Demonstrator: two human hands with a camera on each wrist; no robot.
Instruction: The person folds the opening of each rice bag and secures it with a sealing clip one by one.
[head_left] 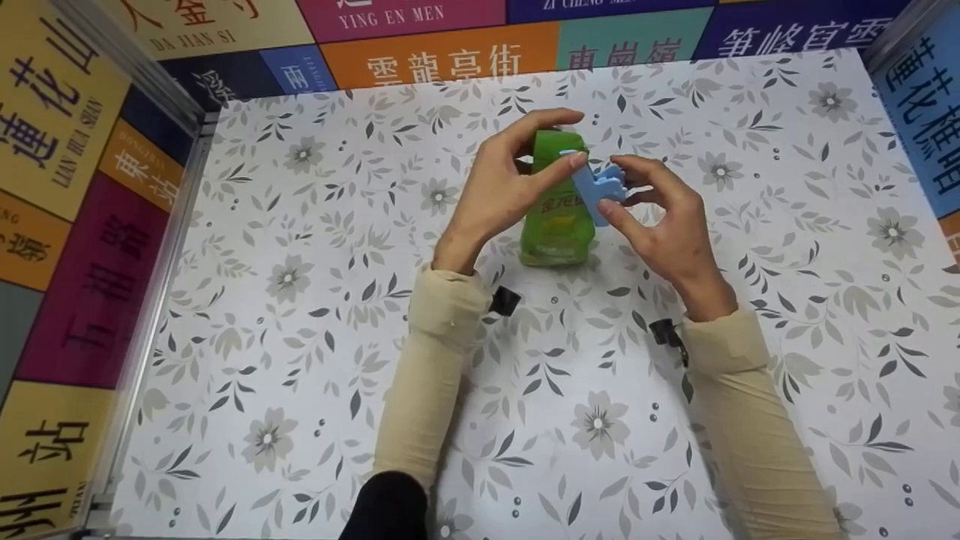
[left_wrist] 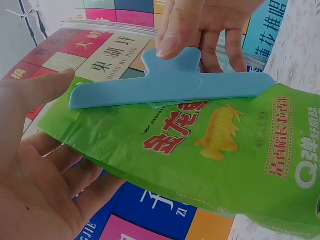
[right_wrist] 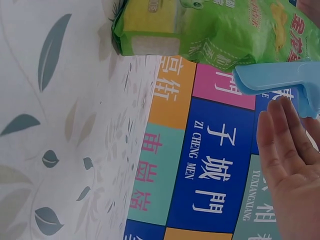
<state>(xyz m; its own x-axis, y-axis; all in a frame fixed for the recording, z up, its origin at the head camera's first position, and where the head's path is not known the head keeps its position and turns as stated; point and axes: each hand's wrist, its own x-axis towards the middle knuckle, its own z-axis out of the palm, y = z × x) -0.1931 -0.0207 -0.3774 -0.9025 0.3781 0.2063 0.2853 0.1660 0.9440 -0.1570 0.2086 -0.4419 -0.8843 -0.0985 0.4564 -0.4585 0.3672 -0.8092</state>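
A green printed rice bag (head_left: 556, 232) stands upright on the table, its top raised between the two hands. Along one edge of the bag lies a light blue bag clip (left_wrist: 172, 85), a long bar with a scalloped handle. My right hand (head_left: 667, 217) pinches that handle, thumb on the near side and fingers behind, as the left wrist view shows. My left hand (head_left: 502, 176) holds the upper part of the bag, its thumb at the clip's end and its fingers (left_wrist: 85, 185) curled behind the green film.
The table (head_left: 360, 337) wears a white cover with grey leaves and flowers. Panels with coloured blocks and Chinese lettering (head_left: 442, 60) stand along the back, left and right edges. Small black pieces (head_left: 505, 301) sit beside both cuffs.
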